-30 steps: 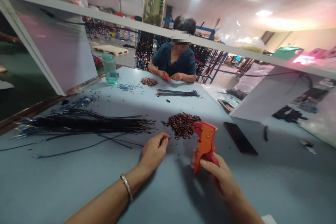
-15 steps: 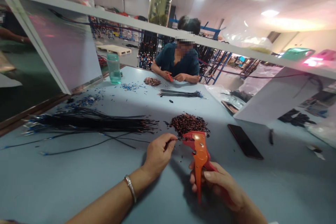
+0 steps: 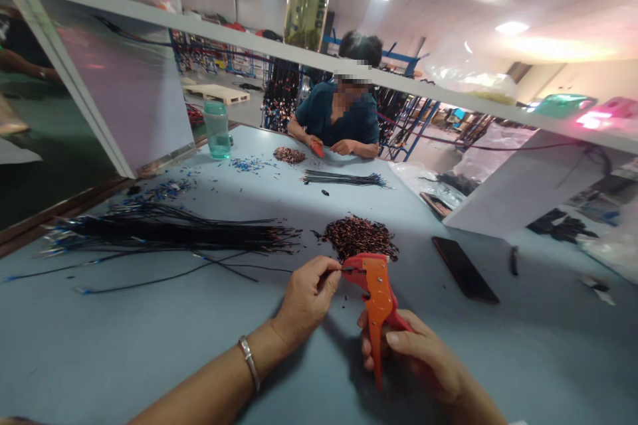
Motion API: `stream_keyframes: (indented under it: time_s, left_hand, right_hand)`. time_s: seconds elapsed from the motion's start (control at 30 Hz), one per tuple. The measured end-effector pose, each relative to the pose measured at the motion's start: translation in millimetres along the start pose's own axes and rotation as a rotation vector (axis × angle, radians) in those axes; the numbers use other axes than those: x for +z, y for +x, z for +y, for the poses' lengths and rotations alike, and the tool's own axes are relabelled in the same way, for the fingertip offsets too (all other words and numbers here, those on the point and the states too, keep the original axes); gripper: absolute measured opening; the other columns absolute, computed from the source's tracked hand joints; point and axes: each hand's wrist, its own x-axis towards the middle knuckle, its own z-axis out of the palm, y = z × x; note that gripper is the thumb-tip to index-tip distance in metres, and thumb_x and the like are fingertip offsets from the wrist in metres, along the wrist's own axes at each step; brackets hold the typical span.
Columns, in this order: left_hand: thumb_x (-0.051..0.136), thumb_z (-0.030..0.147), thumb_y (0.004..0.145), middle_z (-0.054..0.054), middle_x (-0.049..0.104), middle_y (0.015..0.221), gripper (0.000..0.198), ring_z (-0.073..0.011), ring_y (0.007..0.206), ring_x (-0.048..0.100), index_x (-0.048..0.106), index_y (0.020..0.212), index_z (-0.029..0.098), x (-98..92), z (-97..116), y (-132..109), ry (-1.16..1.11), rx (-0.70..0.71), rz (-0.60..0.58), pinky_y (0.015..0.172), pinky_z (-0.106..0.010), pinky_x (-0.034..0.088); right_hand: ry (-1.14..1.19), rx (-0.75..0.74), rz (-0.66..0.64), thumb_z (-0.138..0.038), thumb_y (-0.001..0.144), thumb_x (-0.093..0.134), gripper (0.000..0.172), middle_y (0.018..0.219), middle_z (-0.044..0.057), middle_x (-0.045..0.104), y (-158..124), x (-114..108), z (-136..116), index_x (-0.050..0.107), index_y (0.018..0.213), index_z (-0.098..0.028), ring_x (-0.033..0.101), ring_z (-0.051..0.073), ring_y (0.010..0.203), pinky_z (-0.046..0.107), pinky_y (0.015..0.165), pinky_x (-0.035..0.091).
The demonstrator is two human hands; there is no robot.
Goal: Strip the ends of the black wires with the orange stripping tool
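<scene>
My left hand is closed in a pinch on a thin black wire, its end at the jaws of the wire stripper. Part of the wire runs leftward behind my fingers. Wrapped round the handles of the orange and red wire stripper is my right hand; the jaws point left, close to my left fingertips. Just behind the tool's head lies a heap of small black and copper-coloured offcuts. To the left is a thick bundle of black wires with blue-tipped ends.
A black phone lies to the right. Blue bits are scattered at the left, near a green bottle. Across the table a co-worker holds a red tool behind a smaller wire bundle. A shelf spans overhead.
My left hand has shifted slightly right, nearer the stripper's jaws. The stripper's head has tilted a little left and down, its jaws now around the wire's end.
</scene>
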Motion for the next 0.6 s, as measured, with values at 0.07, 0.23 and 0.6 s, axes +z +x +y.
stream_keyframes:
  time_s: [0.07,0.23,0.6]
  left_hand:
    - [0.05,0.024,0.091,0.0,0.062,0.073,0.017,-0.0116,0.066,0.055,0.064,0.083,0.016,0.1,0.6,0.0,-0.003,0.0,-0.004,0.062,-0.021,0.041]
    - [0.051,0.023,0.091,0.001,0.06,0.07,0.018,-0.0108,0.064,0.053,0.064,0.081,0.016,-0.7,1.0,-0.1,0.009,0.025,-0.002,0.06,-0.02,0.04]
    - [0.051,0.022,0.092,-0.001,0.061,0.071,0.019,-0.0116,0.066,0.055,0.064,0.08,0.016,-4.1,4.9,-0.6,0.035,0.09,-0.002,0.065,-0.021,0.042]
  right_hand:
    - [-0.01,0.0,0.016,-0.039,0.074,0.079,0.036,0.084,0.01,0.074,-0.4,1.1,-0.9,0.074,0.1,-0.014,0.072,0.021,0.072,0.03,0.067,0.055]
    - [-0.014,-0.025,-0.021,-0.038,0.076,0.077,0.037,0.082,0.01,0.074,-0.1,-5.5,5.9,0.073,0.103,-0.014,0.071,0.022,0.071,0.03,0.063,0.055]
    - [-0.038,-0.068,-0.056,-0.037,0.078,0.076,0.035,0.081,0.01,0.072,-0.3,0.3,2.2,0.07,0.102,-0.013,0.069,0.021,0.071,0.029,0.062,0.053]
